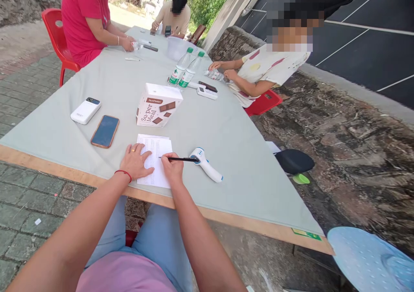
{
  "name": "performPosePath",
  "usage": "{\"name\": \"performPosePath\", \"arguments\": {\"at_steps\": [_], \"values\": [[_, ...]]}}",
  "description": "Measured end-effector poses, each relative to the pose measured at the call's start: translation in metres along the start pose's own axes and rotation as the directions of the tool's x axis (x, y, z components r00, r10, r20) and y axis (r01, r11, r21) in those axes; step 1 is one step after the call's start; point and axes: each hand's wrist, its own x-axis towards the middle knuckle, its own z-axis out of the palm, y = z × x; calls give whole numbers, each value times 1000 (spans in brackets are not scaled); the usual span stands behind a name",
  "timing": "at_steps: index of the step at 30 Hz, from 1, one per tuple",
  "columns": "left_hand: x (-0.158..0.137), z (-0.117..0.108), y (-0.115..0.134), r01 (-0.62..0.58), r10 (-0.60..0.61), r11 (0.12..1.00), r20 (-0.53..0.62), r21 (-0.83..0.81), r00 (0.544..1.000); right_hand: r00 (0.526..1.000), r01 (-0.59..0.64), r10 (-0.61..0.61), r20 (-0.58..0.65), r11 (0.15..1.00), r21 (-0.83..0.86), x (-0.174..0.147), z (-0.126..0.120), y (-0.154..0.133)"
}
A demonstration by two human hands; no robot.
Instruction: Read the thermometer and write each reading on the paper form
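Note:
My left hand [136, 160] lies flat on a white sheet of printed paper [155, 147] near the table's front edge, fingers spread, holding it down. A red cord circles that wrist. My right hand [173, 167] grips a black pen [179, 158], its tip on the paper. A white and blue infrared thermometer [207, 166] lies just right of the pen hand, touching the pen's rear end.
On the grey-covered table [226, 128] are a phone [105, 130], a white power bank [86, 110], a Super Meal box [158, 105], two water bottles [184, 70] and a plastic tub [177, 47]. Three other people sit around it. A stone wall runs along the right.

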Motion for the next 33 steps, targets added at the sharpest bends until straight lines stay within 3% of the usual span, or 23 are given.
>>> {"name": "performPosePath", "arguments": {"at_steps": [8,15,33], "values": [[-1,-2,1,-2,2,1000,-10,-12,1000,1000,11,-11,29,1000,-28,0,0,2],[0,-2,1,1,-1,1000,-3,-16,1000,998,-19,19,-56,1000,-11,2,-2,3],[-1,-2,1,4,-4,1000,2,-16,1000,998,8,-11,-54,998,-64,2,-3,7]]}}
